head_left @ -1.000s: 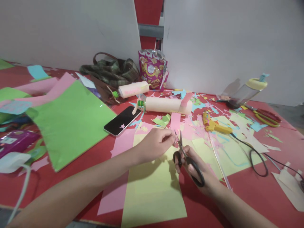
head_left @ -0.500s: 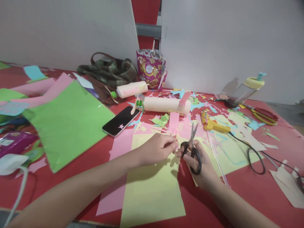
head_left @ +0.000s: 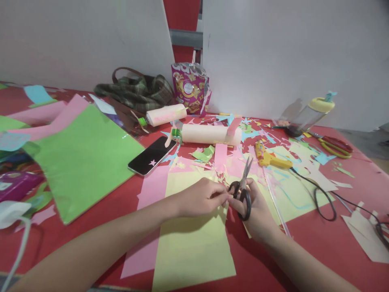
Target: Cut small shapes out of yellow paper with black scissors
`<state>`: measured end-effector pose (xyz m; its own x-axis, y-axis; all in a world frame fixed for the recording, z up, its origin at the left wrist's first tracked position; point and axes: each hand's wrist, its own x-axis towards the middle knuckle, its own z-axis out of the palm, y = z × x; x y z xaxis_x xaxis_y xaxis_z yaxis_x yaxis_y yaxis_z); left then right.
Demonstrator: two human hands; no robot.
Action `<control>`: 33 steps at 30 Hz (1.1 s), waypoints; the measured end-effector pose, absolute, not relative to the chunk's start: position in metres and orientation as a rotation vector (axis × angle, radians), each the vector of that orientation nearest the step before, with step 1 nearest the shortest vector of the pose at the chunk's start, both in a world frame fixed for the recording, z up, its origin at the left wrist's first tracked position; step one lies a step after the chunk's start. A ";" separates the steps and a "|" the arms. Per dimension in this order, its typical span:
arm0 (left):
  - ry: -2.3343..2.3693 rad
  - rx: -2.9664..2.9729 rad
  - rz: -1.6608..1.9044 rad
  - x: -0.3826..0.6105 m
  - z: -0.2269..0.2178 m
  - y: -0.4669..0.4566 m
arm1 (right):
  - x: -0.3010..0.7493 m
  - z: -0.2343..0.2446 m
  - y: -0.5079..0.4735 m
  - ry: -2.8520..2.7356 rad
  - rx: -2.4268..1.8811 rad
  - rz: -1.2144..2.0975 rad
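My right hand (head_left: 258, 211) grips black-handled scissors (head_left: 242, 187), blades together and pointing up and away from me. My left hand (head_left: 200, 196) is pinched shut, its fingertips meeting the right hand near the scissor handles; what it pinches is too small to make out. Both hands hover over a yellow paper sheet (head_left: 191, 247) lying on a pink sheet (head_left: 148, 227) on the red table (head_left: 306, 247). Just beyond them lie a paper-wrapped bottle (head_left: 209, 134) with a green cap and many coloured paper scraps.
A phone (head_left: 152, 155) lies left of the bottle, beside a large green sheet (head_left: 82, 158). A yellow glue gun (head_left: 269, 158) with black cord, red-yellow scissors (head_left: 336, 146) and a tilted water bottle (head_left: 310, 113) sit right. A plaid bag (head_left: 136, 91), snack packet (head_left: 188, 87) and second wrapped bottle (head_left: 165, 114) stand behind.
The scissors have swung from pointing at my left fingers to pointing up and away, blades now closed. Both hands have drawn together, fingertips touching.
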<state>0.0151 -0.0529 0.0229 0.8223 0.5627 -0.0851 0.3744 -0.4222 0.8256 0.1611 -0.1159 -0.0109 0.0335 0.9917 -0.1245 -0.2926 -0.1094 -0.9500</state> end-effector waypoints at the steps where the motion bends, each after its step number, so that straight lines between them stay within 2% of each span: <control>1: 0.698 2.050 0.267 0.015 0.022 -0.052 | 0.161 -0.010 -0.115 -0.891 -1.113 1.364; 7: 0.816 1.995 0.362 0.014 0.019 -0.047 | 0.162 -0.007 -0.113 -0.885 -1.220 1.264; 17: 0.697 2.058 0.352 0.018 0.018 -0.055 | 0.160 -0.007 -0.115 -0.904 -1.153 1.352; 33: 0.763 2.066 0.414 0.020 0.014 -0.058 | 0.162 -0.006 -0.112 -0.864 -1.162 1.247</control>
